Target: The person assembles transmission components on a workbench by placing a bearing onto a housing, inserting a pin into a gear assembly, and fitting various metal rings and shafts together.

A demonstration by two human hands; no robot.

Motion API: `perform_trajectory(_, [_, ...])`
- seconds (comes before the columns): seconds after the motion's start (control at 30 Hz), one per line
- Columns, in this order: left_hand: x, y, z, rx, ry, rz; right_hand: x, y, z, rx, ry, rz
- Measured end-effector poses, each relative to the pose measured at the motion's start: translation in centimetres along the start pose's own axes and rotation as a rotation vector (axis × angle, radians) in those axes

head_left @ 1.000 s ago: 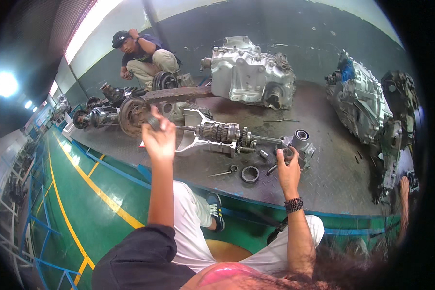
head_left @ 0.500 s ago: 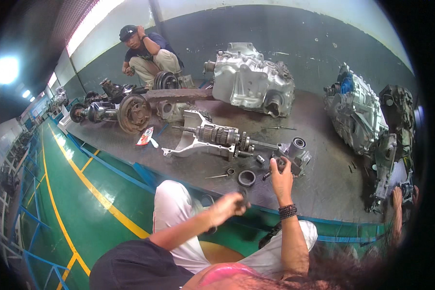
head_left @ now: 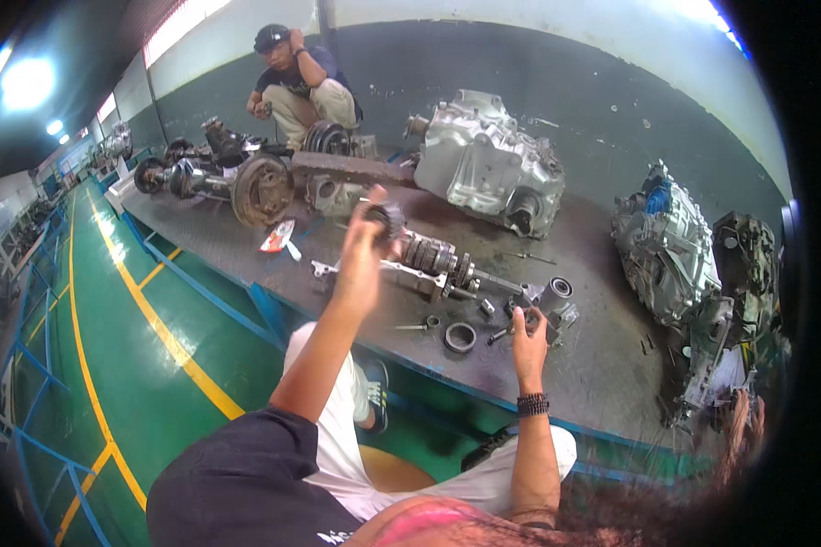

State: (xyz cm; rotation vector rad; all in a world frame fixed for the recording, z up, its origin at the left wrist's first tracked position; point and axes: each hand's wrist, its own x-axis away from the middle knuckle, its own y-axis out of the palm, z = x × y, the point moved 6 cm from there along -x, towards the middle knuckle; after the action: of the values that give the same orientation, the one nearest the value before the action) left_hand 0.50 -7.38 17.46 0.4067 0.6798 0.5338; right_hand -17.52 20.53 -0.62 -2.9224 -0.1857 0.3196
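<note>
Across a dark metal bench (head_left: 602, 360) lie the parts of an opened gearbox, seen from above by a seated person in pale trousers. The left hand (head_left: 359, 260), blurred, is raised over the bench with its fingers closed around a dark round part (head_left: 381, 219). That hand and part hide one end of the gear shaft (head_left: 429, 256), which lies in an open silver housing (head_left: 420, 280). At the shaft's other end, the right hand (head_left: 530, 346) has thumb and fingers curved beside a metal end piece (head_left: 558, 301); whether it grips anything cannot be told.

Between the hands, nearer the bench edge, are a toothed ring (head_left: 460, 338), a short metal cylinder (head_left: 487, 307) and a thin rod with a round end (head_left: 415, 326). Behind the shaft, a rusty beam (head_left: 351, 169) and a bulky silver casing (head_left: 488, 164) block the far side. A rusty drum (head_left: 263, 190) and a red-and-white packet (head_left: 277, 236) lie to the left; another large casing (head_left: 666, 251) stands to the right. A person in a cap (head_left: 296, 100) crouches beyond. At the right edge are someone else's hands (head_left: 746, 419).
</note>
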Motion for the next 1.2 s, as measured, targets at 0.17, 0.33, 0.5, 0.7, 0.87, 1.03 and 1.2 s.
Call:
perform_trajectory(0.17, [5.0, 5.1, 5.4, -0.449, 0.273, -0.448, 0.5, -0.1, -1.0, 0.061, -0.001, -0.006])
perform_trajectory(0.33, [20.6, 2.5, -9.4, -0.638, -0.526, -1.01, -0.6, -0.5, 1.2, 0.03, -0.026, 0.011])
perform_trajectory(0.5, [34.6, -7.9, -18.2, -0.493, -1.006, -0.823, 0.6, 1.2, -2.1, 0.076, -0.109, -0.036])
perform_trajectory(0.7, [24.6, -6.0, -15.2, -0.489, -0.778, -0.553, -1.6, -0.3, 2.0, 0.039, -0.088, 0.005])
perform_trajectory(0.87, [21.8, -5.4, -13.3, -0.597, -0.599, -0.393, -1.2, 0.4, 0.9, 0.012, -0.114, -0.028])
perform_trajectory(1.03, [24.2, -2.3, -12.3, -0.442, -0.777, -0.559, -0.9, -0.4, -0.1, 0.035, -0.092, 0.002])
perform_trajectory(1.2, [25.5, -0.6, -12.1, -0.458, -0.87, -0.643, -1.3, -1.4, -0.9, -0.034, -0.156, 0.041])
